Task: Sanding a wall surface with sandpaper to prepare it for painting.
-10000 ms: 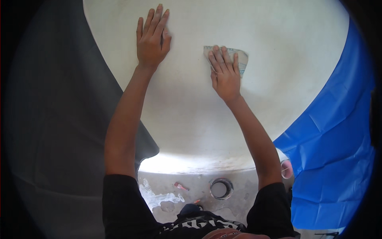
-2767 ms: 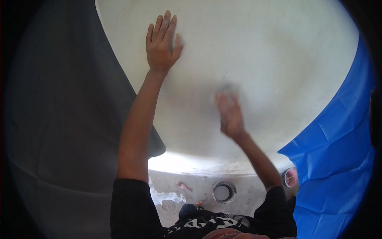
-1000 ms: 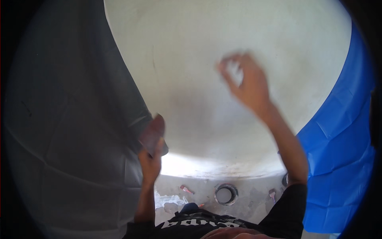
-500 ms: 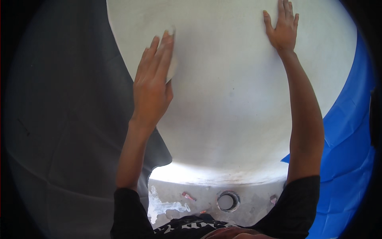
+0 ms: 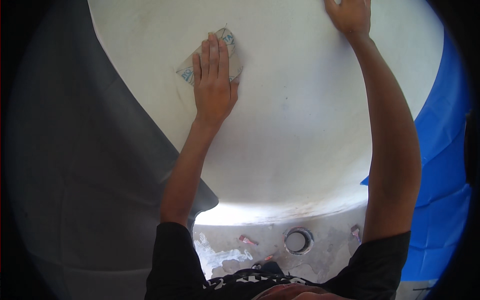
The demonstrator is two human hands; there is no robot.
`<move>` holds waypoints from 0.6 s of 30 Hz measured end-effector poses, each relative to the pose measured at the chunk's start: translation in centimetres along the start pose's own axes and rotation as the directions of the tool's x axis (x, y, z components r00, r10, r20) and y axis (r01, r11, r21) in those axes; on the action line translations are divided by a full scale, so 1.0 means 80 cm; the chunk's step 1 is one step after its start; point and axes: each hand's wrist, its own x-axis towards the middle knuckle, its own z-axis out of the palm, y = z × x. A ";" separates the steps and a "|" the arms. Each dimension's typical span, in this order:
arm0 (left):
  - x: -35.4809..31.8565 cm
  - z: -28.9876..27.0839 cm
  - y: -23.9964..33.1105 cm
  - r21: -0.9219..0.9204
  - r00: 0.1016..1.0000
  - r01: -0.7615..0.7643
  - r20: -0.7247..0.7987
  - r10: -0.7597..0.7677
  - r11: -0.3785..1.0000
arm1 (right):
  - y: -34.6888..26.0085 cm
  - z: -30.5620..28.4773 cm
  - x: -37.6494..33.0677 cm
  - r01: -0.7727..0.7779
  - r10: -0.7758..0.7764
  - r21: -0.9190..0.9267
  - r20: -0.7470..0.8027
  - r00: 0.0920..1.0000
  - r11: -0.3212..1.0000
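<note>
- Tan sheet (image 5: 233,59): upper left, long axis slanting up rightward, on the pale curved surface (image 5: 290,135).
- Left hand (image 5: 214,92): nearer, flat over it, fingers straight.
- Right hand (image 5: 350,17): upper right; fingers cropped, hold cannot be told.

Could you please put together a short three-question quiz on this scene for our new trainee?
1. Multiple choice: which hand lies over the printed paper sheet on the pale curved surface?
A) left
B) right
C) both
2. True or false: the blue sheet is along the right side of the picture, and the dark grey sheet along the left.
3. Fill in the blank: on the floor, the round open container stands between two ____.

Key:
1. A: the left hand, with its fingers stretched out over it.
2. True.
3. brushes.
</note>
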 end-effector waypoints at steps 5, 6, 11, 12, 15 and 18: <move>-0.032 -0.003 0.017 -0.033 0.999 0.035 0.037 -0.034 0.999 | 0.007 -0.003 -0.005 0.014 -0.014 0.054 -0.002 1.000 0.998; -0.047 0.002 0.023 -0.033 0.995 0.052 0.083 -0.049 0.998 | 0.009 -0.003 -0.003 0.025 -0.024 0.031 -0.017 1.000 0.999; -0.157 0.009 0.051 -0.038 0.914 0.040 0.406 -0.021 0.998 | 0.005 -0.002 0.001 0.023 -0.023 0.024 -0.016 1.000 0.999; -0.188 0.009 0.054 -0.058 0.885 0.026 0.466 0.004 0.998 | 0.004 0.001 0.001 0.019 -0.019 0.029 -0.014 1.000 0.999; -0.293 -0.003 0.081 -0.141 0.736 0.034 0.673 0.071 0.989 | 0.004 0.001 0.000 0.021 -0.020 0.019 -0.019 1.000 1.000; -0.404 -0.064 0.163 -0.184 0.547 0.325 0.837 -0.025 0.928 | -0.005 0.004 -0.008 0.010 -0.010 0.048 -0.011 1.000 0.999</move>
